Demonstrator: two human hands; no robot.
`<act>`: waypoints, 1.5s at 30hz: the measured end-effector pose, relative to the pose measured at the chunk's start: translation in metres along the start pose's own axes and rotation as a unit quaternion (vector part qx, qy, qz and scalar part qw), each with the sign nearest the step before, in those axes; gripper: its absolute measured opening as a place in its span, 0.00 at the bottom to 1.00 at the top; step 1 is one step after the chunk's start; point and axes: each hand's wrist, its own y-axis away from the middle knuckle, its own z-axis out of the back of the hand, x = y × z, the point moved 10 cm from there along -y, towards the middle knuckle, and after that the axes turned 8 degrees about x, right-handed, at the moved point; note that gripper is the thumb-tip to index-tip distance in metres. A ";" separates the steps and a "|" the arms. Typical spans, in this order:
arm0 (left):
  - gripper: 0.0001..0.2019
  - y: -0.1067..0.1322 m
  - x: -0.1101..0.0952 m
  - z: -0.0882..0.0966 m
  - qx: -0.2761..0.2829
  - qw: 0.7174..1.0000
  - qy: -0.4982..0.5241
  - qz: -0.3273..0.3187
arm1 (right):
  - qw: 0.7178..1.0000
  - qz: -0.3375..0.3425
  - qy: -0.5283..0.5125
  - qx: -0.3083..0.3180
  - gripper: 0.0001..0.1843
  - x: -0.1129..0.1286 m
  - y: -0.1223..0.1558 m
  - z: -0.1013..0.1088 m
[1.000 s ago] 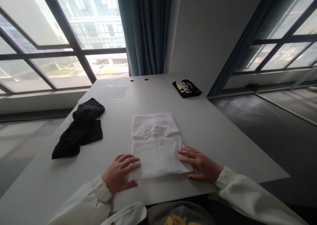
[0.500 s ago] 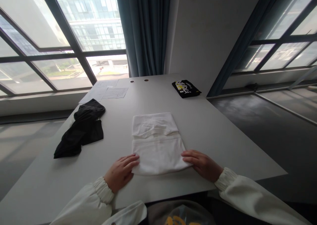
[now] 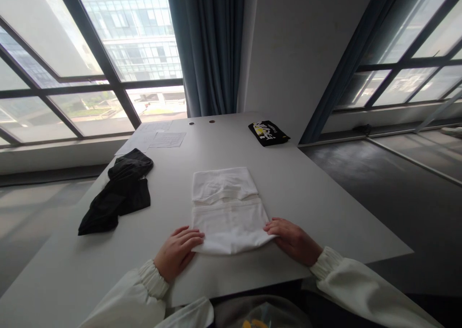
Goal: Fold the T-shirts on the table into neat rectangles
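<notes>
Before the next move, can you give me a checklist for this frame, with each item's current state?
1. Left hand on the white garment: ok, fingers on its left side near the close corner.
2. Right hand on the garment: ok, fingers on its right side near the close corner.
3. Thumbs under the fabric: cannot tell, they are hidden.
4. Garment's near edge straight: not ok, it bows between the hands.
5. Black cloth apart from the white garment: ok, off to the left.
6. Printed black item apart from it: ok, at the table's far right.
</notes>
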 end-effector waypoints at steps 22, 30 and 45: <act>0.13 -0.076 0.129 0.047 -0.163 0.872 0.084 0.454 | 0.908 -0.389 0.070 -0.143 0.15 -0.107 -0.118 0.042; 0.19 -0.097 0.175 0.010 -0.006 0.844 0.010 0.537 | 0.862 -0.467 0.200 0.009 0.16 -0.160 -0.132 0.005; 0.21 -0.178 0.096 0.004 0.018 0.965 -0.080 0.250 | 0.907 -0.324 0.269 -0.009 0.25 -0.093 -0.167 -0.018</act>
